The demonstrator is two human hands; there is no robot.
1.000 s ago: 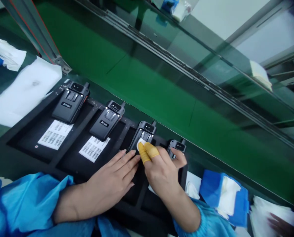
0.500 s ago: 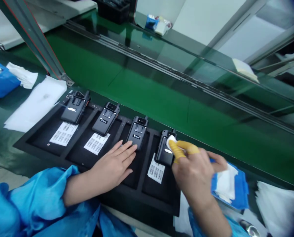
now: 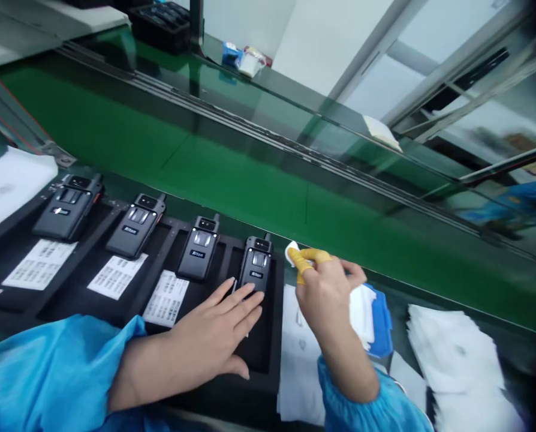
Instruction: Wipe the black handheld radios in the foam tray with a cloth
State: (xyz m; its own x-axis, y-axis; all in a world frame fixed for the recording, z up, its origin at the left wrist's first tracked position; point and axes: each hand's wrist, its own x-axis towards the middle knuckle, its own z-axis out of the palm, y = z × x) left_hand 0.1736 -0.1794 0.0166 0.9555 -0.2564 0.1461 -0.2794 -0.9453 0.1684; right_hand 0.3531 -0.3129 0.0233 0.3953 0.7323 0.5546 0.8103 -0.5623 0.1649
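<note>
A black tray (image 3: pixel 274 336) holds several black handheld radios, each above a white printed label. My left hand (image 3: pixel 214 339) lies flat on the tray with fingers spread, fingertips touching the bottom of the rightmost radio (image 3: pixel 255 271). My right hand (image 3: pixel 326 291), with yellow finger cots on two fingers, is lifted just right of the tray and pinches a small white wipe (image 3: pixel 291 251). The third radio (image 3: pixel 199 255) stands to the left of my left hand.
A green conveyor belt (image 3: pixel 232 180) runs behind the tray. A blue pack of white wipes (image 3: pixel 371 315) lies right of my right hand. White sheets (image 3: pixel 457 354) are stacked at the far right and another sheet (image 3: pixel 7 180) at the far left.
My right hand left the rightmost radio and moved right off the tray with the wipe. My left hand shifted from the third radio to the rightmost one. The view panned right.
</note>
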